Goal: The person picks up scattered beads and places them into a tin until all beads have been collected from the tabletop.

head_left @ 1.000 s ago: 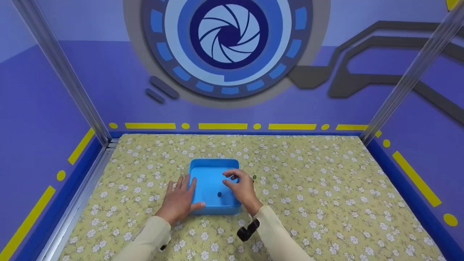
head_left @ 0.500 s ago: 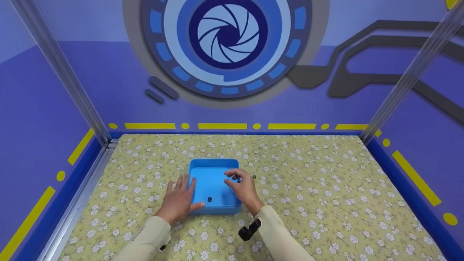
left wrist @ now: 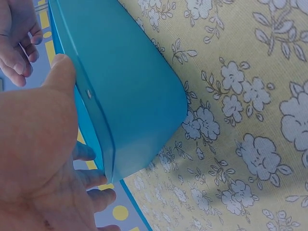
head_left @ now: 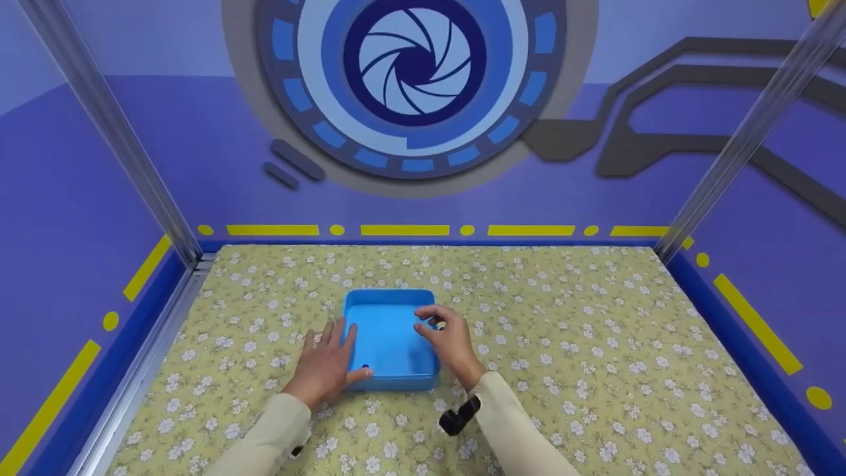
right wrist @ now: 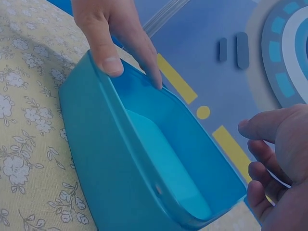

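A shallow blue plastic box (head_left: pixel 382 330) stands on the flowered cloth. Inside it, by the front left corner next to my left thumb, is a small dark round piece like a bead (head_left: pixel 365 366). My left hand (head_left: pixel 322 367) rests on the box's left side, fingers spread, with the thumb (left wrist: pixel 61 74) over the front rim. Over the right rim is my right hand (head_left: pixel 453 340), its fingers loosely bent and the thumb apart from the forefinger. The right wrist view shows nothing between those fingers. From that side the bead is hidden.
Yellow cloth with white flowers (head_left: pixel 595 344) covers the table around the box. Blue-purple printed panels (head_left: pixel 529 192) enclose the back and both sides, with metal posts (head_left: pixel 132 152) at the corners. A black wrist-worn device (head_left: pixel 459 416) sits at my right cuff.
The bead has rolled left and toward the front of the box, up to my left thumb. My right hand has shifted slightly right, covering a small dark speck on the cloth. The left hand stays put.
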Demonstrator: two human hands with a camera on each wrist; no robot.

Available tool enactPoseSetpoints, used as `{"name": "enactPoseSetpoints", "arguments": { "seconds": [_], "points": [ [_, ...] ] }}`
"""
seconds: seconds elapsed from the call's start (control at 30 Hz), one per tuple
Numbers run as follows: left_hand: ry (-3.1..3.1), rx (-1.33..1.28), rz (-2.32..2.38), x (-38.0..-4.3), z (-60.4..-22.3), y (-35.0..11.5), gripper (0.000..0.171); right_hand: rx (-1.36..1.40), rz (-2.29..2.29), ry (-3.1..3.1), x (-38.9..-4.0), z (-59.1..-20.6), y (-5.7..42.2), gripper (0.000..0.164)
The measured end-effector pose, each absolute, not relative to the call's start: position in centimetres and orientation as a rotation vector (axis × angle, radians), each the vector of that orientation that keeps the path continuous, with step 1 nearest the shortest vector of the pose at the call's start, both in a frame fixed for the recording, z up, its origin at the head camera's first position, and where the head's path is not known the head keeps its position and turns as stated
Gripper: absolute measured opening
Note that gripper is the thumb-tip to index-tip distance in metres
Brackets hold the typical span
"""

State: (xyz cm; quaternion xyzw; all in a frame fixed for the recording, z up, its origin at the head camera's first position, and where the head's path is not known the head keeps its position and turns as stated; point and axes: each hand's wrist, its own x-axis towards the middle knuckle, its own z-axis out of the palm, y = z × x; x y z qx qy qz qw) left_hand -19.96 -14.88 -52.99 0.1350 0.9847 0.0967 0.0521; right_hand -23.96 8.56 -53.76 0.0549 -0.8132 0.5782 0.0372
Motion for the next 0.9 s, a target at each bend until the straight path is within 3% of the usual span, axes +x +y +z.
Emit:
{"name": "enactPoseSetpoints", "arguments": {
  "seconds": [0.9],
  "points": [
    [3.018,0.456,0.295,-19.8,-53.0,-15.0,0.085,0.061,1.727,-2.519,-24.2,-54.2,9.7,0.018]
  ]
}}
